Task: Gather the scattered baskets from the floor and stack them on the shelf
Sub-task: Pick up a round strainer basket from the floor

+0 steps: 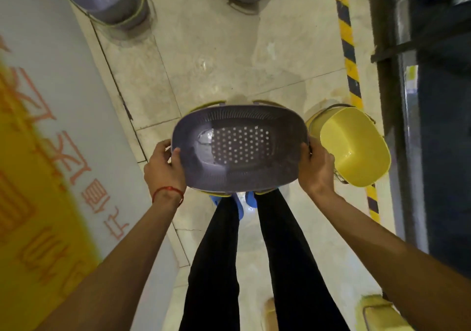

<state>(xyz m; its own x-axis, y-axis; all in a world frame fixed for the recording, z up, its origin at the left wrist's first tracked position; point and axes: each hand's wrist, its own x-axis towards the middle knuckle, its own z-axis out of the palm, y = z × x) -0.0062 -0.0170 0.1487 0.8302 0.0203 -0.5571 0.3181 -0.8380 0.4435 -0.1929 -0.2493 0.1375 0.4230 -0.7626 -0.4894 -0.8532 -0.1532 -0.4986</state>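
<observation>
Purple perforated basket [239, 149] is up off the floor [229, 50], long axis side to side, left hand [164, 167] and right hand [316, 170] curled over its short ends. Yellow basket [356, 147] lies just beside the right hand, the nearer one.

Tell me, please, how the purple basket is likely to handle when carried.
Probably light: the purple basket looks empty, its walls perforated. Likely stiff: gripped only at its ends by the left hand and right hand, it shows no sag. Its smooth plastic might slip.
</observation>
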